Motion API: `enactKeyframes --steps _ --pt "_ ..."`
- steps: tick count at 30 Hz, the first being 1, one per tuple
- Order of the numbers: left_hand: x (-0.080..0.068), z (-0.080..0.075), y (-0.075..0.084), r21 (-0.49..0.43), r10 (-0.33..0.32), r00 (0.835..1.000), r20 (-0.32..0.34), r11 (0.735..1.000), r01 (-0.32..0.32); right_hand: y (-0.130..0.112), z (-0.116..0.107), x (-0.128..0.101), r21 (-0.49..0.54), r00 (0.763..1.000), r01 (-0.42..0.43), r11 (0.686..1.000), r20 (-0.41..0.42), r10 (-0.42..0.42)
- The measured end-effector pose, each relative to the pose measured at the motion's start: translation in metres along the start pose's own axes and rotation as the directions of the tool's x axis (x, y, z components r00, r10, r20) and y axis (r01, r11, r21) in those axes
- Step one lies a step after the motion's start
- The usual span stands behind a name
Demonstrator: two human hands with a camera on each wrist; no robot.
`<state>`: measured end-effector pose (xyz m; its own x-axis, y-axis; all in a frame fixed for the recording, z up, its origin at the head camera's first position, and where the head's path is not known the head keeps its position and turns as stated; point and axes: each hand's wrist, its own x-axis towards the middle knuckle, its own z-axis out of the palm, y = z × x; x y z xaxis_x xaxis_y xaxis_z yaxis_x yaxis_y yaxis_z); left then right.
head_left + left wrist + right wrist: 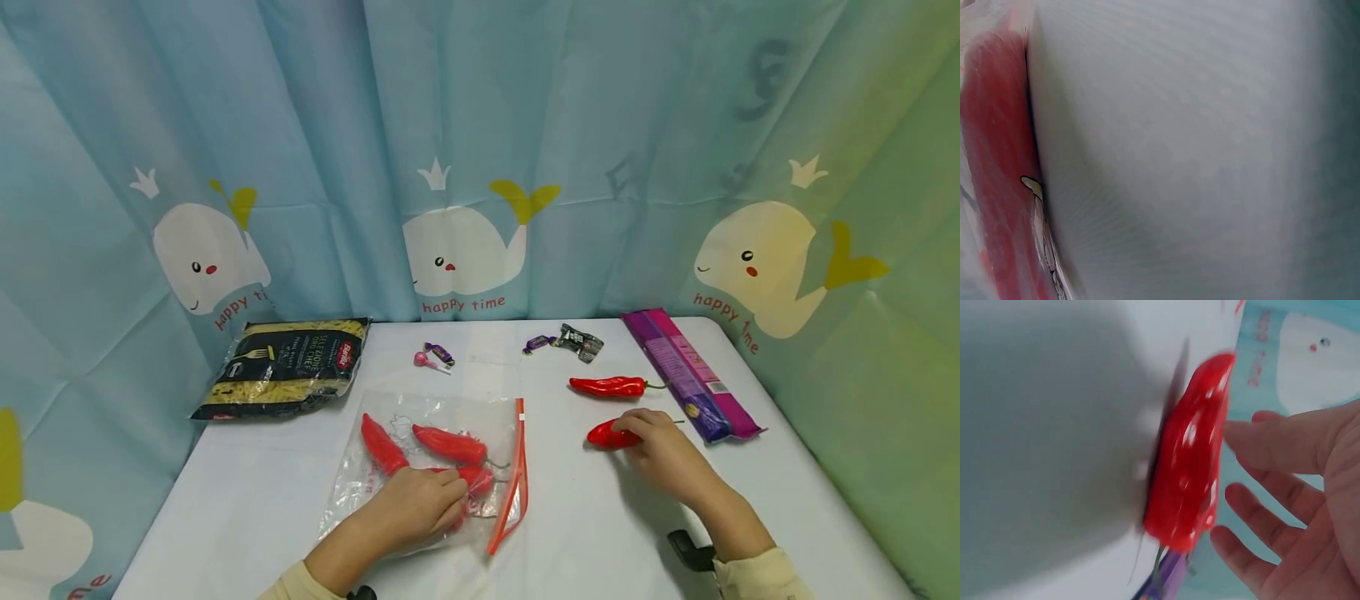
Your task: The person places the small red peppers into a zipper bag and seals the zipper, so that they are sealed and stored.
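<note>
Nearest us, our left hand (420, 504) lies palm down on the clear zip bag (431, 467) near the table's (247, 500) front edge, fingers curled over the plastic and the pepper beneath, pressing it flat. We count three red peppers inside the bag (450, 446); their long axes run roughly left to right, slanting a little. The bag's red zip strip (513, 492) faces the right edge.

Our right hand (660, 446) reaches forward over the right half of the table, wrist low, fingers loosely spread. Its fingertips are at a loose red pepper (611, 435), which lies flat with its long axis left to right, tip pointing left and stem toward the right edge. In the right wrist view the palm (1310, 506) is open beside the pepper (1191, 469); we see no fingers closed round it.

A second loose pepper (607, 386) lies just beyond, parallel, stem to the right. Beside both, along the right edge, lies one purple packet (686, 371). Toward the back edge we count three wrapped sweets (577, 342) and one pink lollipop (423, 360); one black pasta bag (288, 367) overhangs the back left corner.
</note>
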<state>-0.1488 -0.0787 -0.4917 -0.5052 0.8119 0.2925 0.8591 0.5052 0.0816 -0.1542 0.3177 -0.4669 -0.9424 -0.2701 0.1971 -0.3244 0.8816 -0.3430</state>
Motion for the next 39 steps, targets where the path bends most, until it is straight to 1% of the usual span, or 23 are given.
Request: enactKeyframes --steps 5,10,14,18,20,22,26,30,36,39 --pt "0.000 -0.001 0.001 -0.006 -0.008 1.000 0.021 1.000 0.008 0.020 -0.006 -0.004 -0.072 1.000 -0.030 0.997 0.002 0.030" --pt "0.000 -0.001 0.003 -0.014 -0.019 0.999 0.042 1.000 0.020 0.033 -0.003 -0.005 -0.104 0.996 -0.077 0.992 0.044 0.082" --pt "0.000 0.001 0.004 -0.020 -0.018 0.999 0.035 1.000 0.018 0.038 0.003 -0.007 -0.101 0.990 -0.112 0.989 0.071 0.119" --pt "0.000 0.002 0.004 -0.003 -0.003 1.000 0.006 1.000 0.003 0.036 0.008 -0.009 -0.055 0.989 -0.119 0.991 0.080 0.124" --pt "0.000 0.001 0.004 0.004 -0.001 1.000 0.001 1.000 0.001 0.032 0.010 -0.009 -0.024 0.990 -0.111 0.994 0.084 0.113" --pt "-0.001 0.000 0.003 -0.001 -0.009 1.000 0.012 1.000 0.009 0.027 0.012 -0.008 -0.002 0.991 -0.098 0.995 0.089 0.098" --pt "-0.001 -0.002 0.003 -0.018 -0.025 0.999 0.036 0.999 0.026 0.014 0.014 -0.006 0.015 0.993 -0.072 0.997 0.094 0.070" --pt "-0.001 -0.002 0.003 -0.023 -0.024 0.999 0.041 0.999 0.025 -0.004 0.017 -0.005 0.024 0.995 -0.027 0.999 0.099 0.024" --pt "0.000 -0.001 0.002 -0.006 -0.003 1.000 -0.004 1.000 0.003 -0.031 0.025 0.003 0.042 0.989 0.039 0.998 0.143 -0.045" --pt "0.001 0.000 0.002 0.005 0.005 1.000 -0.024 1.000 -0.005 -0.042 0.030 0.007 0.060 0.987 0.064 0.996 0.144 -0.072"
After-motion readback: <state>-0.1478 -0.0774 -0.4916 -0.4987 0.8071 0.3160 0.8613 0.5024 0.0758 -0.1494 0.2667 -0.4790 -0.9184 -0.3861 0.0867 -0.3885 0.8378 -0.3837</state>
